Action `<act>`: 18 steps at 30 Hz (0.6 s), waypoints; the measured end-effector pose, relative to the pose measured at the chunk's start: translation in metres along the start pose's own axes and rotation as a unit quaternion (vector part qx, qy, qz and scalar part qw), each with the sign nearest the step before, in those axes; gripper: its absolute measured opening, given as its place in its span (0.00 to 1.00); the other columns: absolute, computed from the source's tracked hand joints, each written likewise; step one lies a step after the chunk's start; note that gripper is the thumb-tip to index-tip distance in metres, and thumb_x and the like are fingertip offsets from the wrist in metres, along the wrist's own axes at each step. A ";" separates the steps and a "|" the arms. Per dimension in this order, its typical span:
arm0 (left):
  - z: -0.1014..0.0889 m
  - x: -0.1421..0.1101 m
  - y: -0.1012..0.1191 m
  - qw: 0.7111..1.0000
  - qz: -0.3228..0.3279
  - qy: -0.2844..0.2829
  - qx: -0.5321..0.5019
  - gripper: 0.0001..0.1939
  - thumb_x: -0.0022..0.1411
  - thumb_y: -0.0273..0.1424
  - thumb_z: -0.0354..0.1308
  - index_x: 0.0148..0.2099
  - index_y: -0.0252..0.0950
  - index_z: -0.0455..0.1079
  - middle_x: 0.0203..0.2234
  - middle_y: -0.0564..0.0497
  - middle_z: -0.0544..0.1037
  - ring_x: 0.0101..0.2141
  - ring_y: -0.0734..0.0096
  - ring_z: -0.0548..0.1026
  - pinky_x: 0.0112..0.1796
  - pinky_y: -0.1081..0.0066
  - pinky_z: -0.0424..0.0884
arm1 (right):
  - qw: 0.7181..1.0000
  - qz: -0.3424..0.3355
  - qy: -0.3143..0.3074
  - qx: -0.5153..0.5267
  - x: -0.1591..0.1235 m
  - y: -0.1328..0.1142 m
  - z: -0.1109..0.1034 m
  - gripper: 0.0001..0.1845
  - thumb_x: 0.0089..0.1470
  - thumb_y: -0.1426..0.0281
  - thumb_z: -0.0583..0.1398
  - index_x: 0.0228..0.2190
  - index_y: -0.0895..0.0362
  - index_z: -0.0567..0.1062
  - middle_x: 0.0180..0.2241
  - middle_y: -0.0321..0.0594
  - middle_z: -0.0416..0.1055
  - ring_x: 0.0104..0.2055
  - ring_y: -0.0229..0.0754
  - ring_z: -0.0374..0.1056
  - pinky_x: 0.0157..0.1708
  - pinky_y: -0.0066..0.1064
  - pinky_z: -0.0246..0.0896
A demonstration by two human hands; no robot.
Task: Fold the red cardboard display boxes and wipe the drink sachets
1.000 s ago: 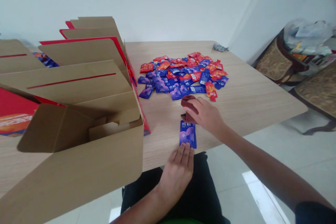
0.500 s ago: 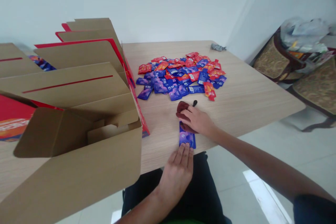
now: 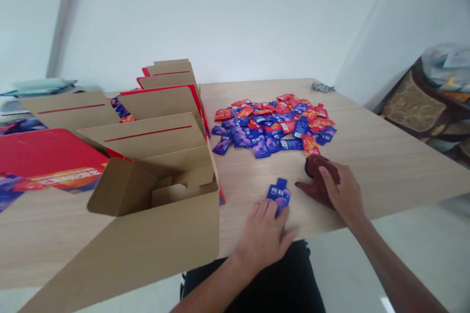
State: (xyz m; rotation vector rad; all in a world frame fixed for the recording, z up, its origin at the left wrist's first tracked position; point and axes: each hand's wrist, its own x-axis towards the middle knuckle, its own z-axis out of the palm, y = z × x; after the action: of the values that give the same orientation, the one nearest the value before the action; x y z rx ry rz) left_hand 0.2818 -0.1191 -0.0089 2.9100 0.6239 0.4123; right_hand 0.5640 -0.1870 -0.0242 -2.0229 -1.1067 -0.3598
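Note:
A blue sachet (image 3: 279, 190) with white characters and a narrow neck lies flat near the table's front edge. Over its lower end rest the fingertips of my left hand (image 3: 266, 230), whose thumb stands out apart from it to the right. My right hand (image 3: 345, 188), farther right, is closed round a soft brown cloth (image 3: 318, 181) with a dark rounded piece on its left side. The far end of that cloth touches or nearly touches an orange-red sachet (image 3: 310, 145) at the front of a mixed pile of blue and red sachets (image 3: 262, 124).
An open cardboard box (image 3: 167, 244) with raised flaps stands at the left, with more open boxes (image 3: 161, 100) behind it. A red printed box panel (image 3: 58, 156) is farther left. A crumpled grey wrapper (image 3: 323, 87) lies at the back corner, and chairs (image 3: 414, 100) stand at the right.
My right hand has lifted away from the blue sachet and moved right with the brown cloth. My left hand stays at the sachet, its thumb now spread. The view has shifted left.

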 end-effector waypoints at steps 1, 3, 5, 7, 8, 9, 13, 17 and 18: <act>0.004 0.004 0.000 1.000 -0.010 0.010 0.012 0.23 0.73 0.48 0.54 0.63 0.42 0.68 0.51 0.44 0.73 0.51 0.55 0.71 0.50 0.56 0.70 | 1.000 0.012 0.003 0.006 -0.004 0.005 0.001 0.31 0.65 0.44 0.52 0.50 0.56 0.75 0.46 0.50 0.75 0.50 0.53 0.70 0.53 0.46 0.65; 0.011 0.011 -0.003 0.998 -0.026 0.031 0.038 0.20 0.73 0.43 0.56 0.61 0.41 0.69 0.51 0.44 0.72 0.50 0.56 0.70 0.50 0.57 0.70 | 0.999 0.038 0.017 0.017 -0.011 0.012 0.001 0.31 0.64 0.43 0.53 0.50 0.56 0.75 0.46 0.50 0.75 0.50 0.54 0.71 0.53 0.46 0.66; 0.016 0.017 -0.010 0.996 -0.049 0.042 0.055 0.19 0.73 0.42 0.57 0.60 0.40 0.70 0.51 0.44 0.72 0.49 0.57 0.70 0.49 0.57 0.70 | 0.997 0.067 0.036 0.026 -0.014 0.014 0.001 0.32 0.64 0.43 0.54 0.50 0.57 0.75 0.47 0.51 0.75 0.50 0.54 0.71 0.53 0.47 0.66; 0.015 0.022 -0.020 0.993 -0.082 0.045 0.067 0.18 0.72 0.42 0.57 0.59 0.40 0.71 0.50 0.44 0.72 0.47 0.57 0.71 0.49 0.57 0.70 | 0.993 0.094 0.052 0.039 -0.015 0.015 0.000 0.32 0.63 0.43 0.54 0.51 0.57 0.75 0.48 0.51 0.75 0.51 0.55 0.71 0.53 0.47 0.66; 0.014 0.024 -0.025 0.991 -0.100 0.045 0.071 0.17 0.72 0.41 0.57 0.58 0.40 0.71 0.49 0.44 0.72 0.47 0.56 0.71 0.48 0.57 0.71 | 0.992 0.105 0.054 0.047 -0.015 0.015 0.000 0.32 0.63 0.43 0.54 0.51 0.56 0.75 0.48 0.51 0.76 0.51 0.55 0.72 0.53 0.48 0.66; 0.013 0.025 -0.031 0.989 -0.117 0.046 0.075 0.16 0.72 0.40 0.57 0.57 0.39 0.72 0.47 0.44 0.72 0.46 0.56 0.71 0.47 0.56 0.71 | 0.991 0.114 0.052 0.054 -0.014 0.015 -0.001 0.32 0.63 0.44 0.54 0.51 0.56 0.75 0.48 0.50 0.76 0.51 0.55 0.72 0.53 0.48 0.66; 0.010 0.030 -0.043 0.981 -0.167 0.053 0.088 0.12 0.72 0.37 0.56 0.53 0.38 0.73 0.45 0.44 0.72 0.46 0.55 0.71 0.47 0.55 0.72 | 0.988 0.130 0.038 0.069 -0.013 0.016 -0.003 0.32 0.62 0.43 0.55 0.51 0.56 0.76 0.47 0.50 0.77 0.51 0.58 0.73 0.53 0.51 0.66; 0.011 0.033 -0.046 0.975 -0.193 0.058 0.095 0.11 0.73 0.35 0.56 0.53 0.38 0.72 0.45 0.44 0.71 0.46 0.56 0.70 0.47 0.57 0.72 | 0.984 0.164 0.002 0.074 -0.014 0.015 -0.008 0.30 0.61 0.44 0.56 0.52 0.51 0.75 0.49 0.52 0.77 0.53 0.61 0.73 0.54 0.51 0.66; 0.011 0.035 -0.047 0.973 -0.200 0.061 0.097 0.11 0.73 0.35 0.56 0.53 0.38 0.72 0.45 0.44 0.71 0.46 0.56 0.70 0.47 0.57 0.72 | 0.982 0.174 -0.006 0.074 -0.014 0.015 -0.009 0.29 0.60 0.44 0.56 0.53 0.49 0.75 0.50 0.52 0.77 0.54 0.61 0.73 0.53 0.51 0.66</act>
State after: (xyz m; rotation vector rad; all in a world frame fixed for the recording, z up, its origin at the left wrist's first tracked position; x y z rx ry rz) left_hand 0.2976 -0.0631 -0.0205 2.8417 1.3051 0.5005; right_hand 0.5691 -0.2069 -0.0338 -2.0374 -0.7417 -0.0831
